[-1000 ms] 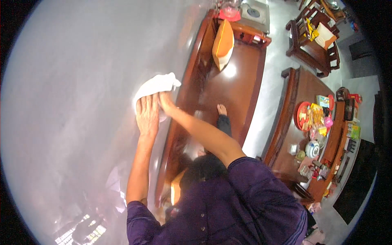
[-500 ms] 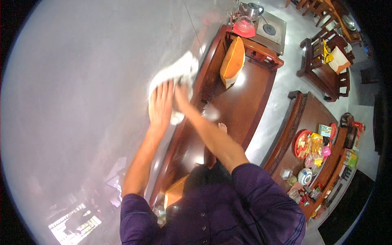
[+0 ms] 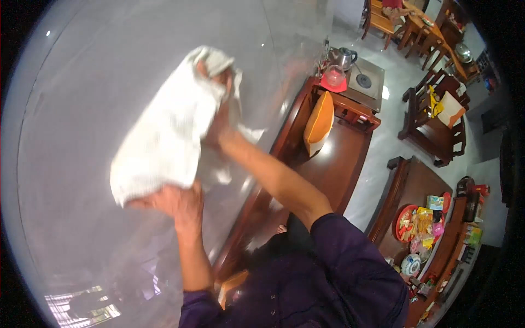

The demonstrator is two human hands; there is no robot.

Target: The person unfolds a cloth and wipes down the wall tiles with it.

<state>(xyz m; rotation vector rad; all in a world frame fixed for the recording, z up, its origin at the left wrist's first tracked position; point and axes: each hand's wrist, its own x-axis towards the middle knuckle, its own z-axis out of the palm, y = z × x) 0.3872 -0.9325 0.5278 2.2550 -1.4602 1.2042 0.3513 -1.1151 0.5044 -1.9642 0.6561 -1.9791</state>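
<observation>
Clock: read from view centre.
Cloth: white cloth (image 3: 164, 131) at 10 o'clock, spread between both hands in front of the grey wall (image 3: 82, 164); contact with wall can't be told.
Left hand: left hand (image 3: 178, 202) at 8–9 o'clock, fingers closed on the cloth's lower edge, tips partly hidden, slight blur.
Right hand: right hand (image 3: 220, 117) at 11 o'clock, fingers gripping the cloth's upper part, partly covered by a fold.
Change, cloth: half a second ago bunched under both hands; now opened out, much larger.
Change, hands: were close together near the bench; now well apart, left hand lower and further toward 9.
Change, view: another person (image 3: 396, 6) now shows at 1–2 o'clock, far off.
Edges: bench backrest (image 3: 292, 123) runs 1 to 7 o'clock; loose cloth corner points at it from near, not touching. Thin line on the wall at 9.
Room, hand side: wall stretches past the cloth from 8 round to 12.
Room, bench side: tighter; orange cushion (image 3: 319, 124) at 2 on the bench seat (image 3: 343, 156), glass bowl (image 3: 334, 75) and kettle (image 3: 343, 56) at 1.
Further out: low table (image 3: 402, 183) at 3–4, with red tray (image 3: 400, 232) and round white-blue pot (image 3: 410, 264) at 4.
</observation>
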